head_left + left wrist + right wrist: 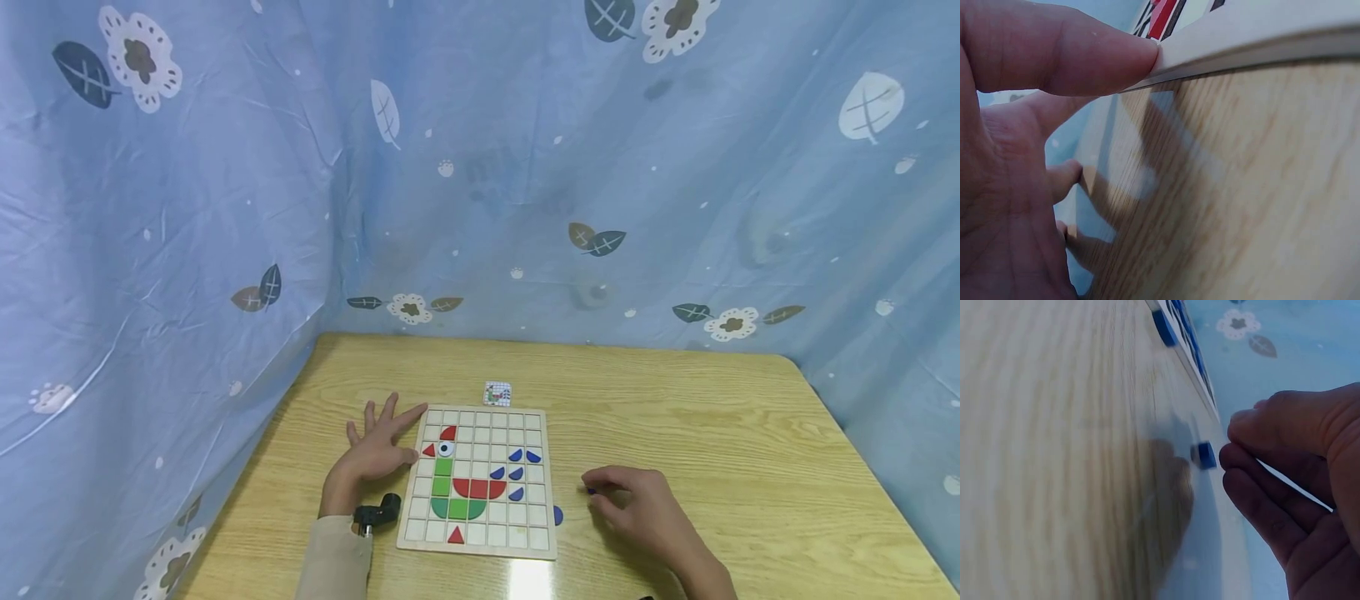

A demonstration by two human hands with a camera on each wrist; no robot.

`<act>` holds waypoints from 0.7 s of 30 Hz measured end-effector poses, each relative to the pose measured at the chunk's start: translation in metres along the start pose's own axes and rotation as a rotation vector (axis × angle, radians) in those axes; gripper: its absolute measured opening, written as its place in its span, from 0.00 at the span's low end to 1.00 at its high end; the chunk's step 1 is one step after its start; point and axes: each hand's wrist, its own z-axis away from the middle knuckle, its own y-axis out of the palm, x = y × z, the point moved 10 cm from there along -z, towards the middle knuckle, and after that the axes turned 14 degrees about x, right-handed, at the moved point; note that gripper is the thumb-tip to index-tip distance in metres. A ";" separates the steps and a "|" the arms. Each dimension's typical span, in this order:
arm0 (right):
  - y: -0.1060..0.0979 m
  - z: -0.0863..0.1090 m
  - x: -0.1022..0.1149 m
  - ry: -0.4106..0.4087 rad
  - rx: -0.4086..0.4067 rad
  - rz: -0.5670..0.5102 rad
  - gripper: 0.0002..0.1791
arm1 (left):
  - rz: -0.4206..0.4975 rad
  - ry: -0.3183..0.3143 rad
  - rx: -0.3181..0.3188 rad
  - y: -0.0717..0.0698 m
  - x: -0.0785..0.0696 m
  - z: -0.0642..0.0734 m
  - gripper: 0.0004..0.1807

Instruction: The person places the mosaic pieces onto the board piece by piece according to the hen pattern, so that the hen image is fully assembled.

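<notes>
My left hand (377, 452) rests at the left side of a wooden grid board (513, 542), fingers spread. Its thumb touches the board's edge (1241, 53) in the left wrist view, and the index finger reaches the upper left corner. To the right of the board, my right hand (637, 504) is low over the table, its thumb and index fingertips right at a small blue piece (1207, 455). In the right wrist view a gap shows between that piece and the fingers. Another blue piece (558, 516) lies against the board's right edge.
On the board sit red, green and blue shapes, among them a red triangle (456, 535), a green square (441, 486) and a round eye piece (445, 449). A small picture card (497, 393) lies behind the board. Blue patterned cloth (480, 208) hangs around the wooden table (675, 400).
</notes>
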 end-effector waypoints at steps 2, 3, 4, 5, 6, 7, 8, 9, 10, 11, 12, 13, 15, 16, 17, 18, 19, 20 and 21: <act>-0.004 0.004 -0.003 0.016 -0.025 -0.019 0.17 | 0.001 -0.002 0.000 0.001 0.001 0.000 0.46; -0.005 0.006 -0.004 0.024 -0.035 -0.029 0.17 | 0.001 -0.006 0.002 0.001 0.002 -0.001 0.46; -0.006 0.006 -0.005 0.030 -0.044 -0.035 0.17 | 0.002 -0.006 0.001 0.001 0.002 -0.001 0.46; -0.006 0.007 -0.007 0.036 -0.050 -0.039 0.16 | 0.004 -0.001 -0.001 0.001 0.001 -0.001 0.46; -0.006 0.006 -0.008 0.044 -0.053 -0.045 0.16 | 0.005 -0.001 0.001 0.001 0.002 -0.001 0.46; -0.005 0.006 -0.009 0.048 -0.056 -0.048 0.16 | 0.005 0.000 0.004 0.001 0.002 -0.001 0.46; -0.004 0.005 -0.009 0.056 -0.057 -0.053 0.16 | 0.004 -0.002 0.007 0.001 0.002 -0.001 0.46; -0.002 0.003 -0.010 0.061 -0.058 -0.059 0.16 | 0.002 -0.001 0.008 0.002 0.002 -0.001 0.46; -0.001 0.002 -0.010 0.066 -0.058 -0.067 0.16 | 0.000 0.000 0.010 0.002 0.003 -0.001 0.46; 0.001 0.000 -0.011 0.072 -0.057 -0.072 0.17 | -0.002 0.001 0.011 0.002 0.003 -0.001 0.46; 0.003 -0.001 -0.011 0.079 -0.058 -0.077 0.18 | -0.002 -0.002 0.016 0.003 0.003 -0.001 0.46; 0.005 -0.003 -0.011 0.084 -0.058 -0.078 0.18 | -0.002 -0.001 0.015 0.003 0.003 -0.001 0.46; 0.008 -0.006 -0.011 0.094 -0.059 -0.079 0.19 | 0.001 0.001 0.011 0.003 0.003 -0.001 0.47; 0.010 -0.008 -0.010 0.101 -0.061 -0.071 0.20 | 0.004 0.002 0.010 0.002 0.003 -0.001 0.47; 0.011 -0.009 -0.010 0.108 -0.062 -0.065 0.20 | 0.006 0.004 0.008 0.002 0.003 -0.001 0.47; 0.012 -0.011 -0.010 0.115 -0.063 -0.060 0.20 | 0.007 0.005 0.006 0.002 0.002 -0.001 0.47; 0.012 -0.012 -0.010 0.122 -0.063 -0.053 0.20 | 0.007 0.005 0.005 0.002 0.003 -0.001 0.47; 0.012 -0.013 -0.010 0.127 -0.063 -0.051 0.20 | 0.004 0.004 0.004 0.002 0.003 -0.001 0.47; 0.012 -0.014 -0.010 0.134 -0.061 -0.049 0.20 | 0.001 0.004 0.004 0.002 0.003 -0.002 0.47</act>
